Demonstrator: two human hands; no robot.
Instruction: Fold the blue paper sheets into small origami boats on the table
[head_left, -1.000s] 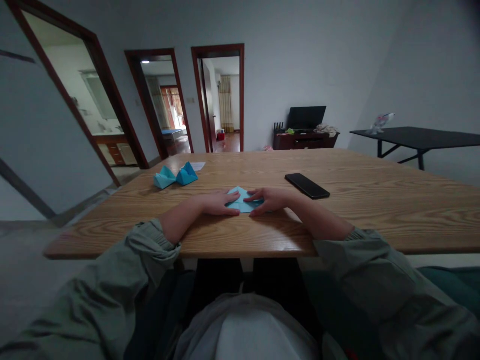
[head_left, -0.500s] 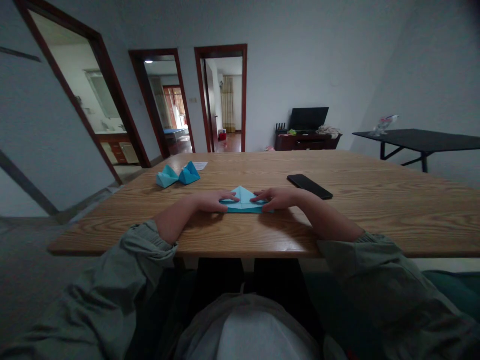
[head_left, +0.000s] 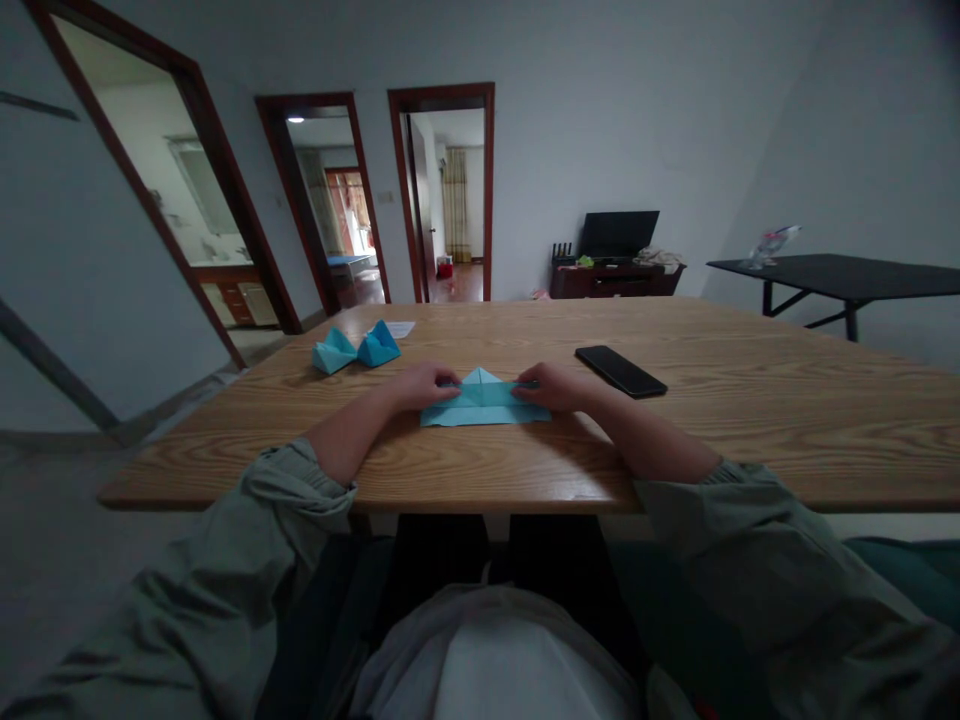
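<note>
A black smartphone (head_left: pixel 621 371) on the wooden table (head_left: pixel 787 440)

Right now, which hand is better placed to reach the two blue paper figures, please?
Left, probably: the left hand, on the folded paper, lies nearer the figures; the right hand lies nearer the phone.

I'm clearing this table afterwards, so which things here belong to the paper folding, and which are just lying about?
Part of the folding:
the left hand and right hand, holding the folded blue paper at its two ends; the two folded blue paper pieces beyond it.

Just lying about:
the black smartphone; the small white sheet of paper.
</note>
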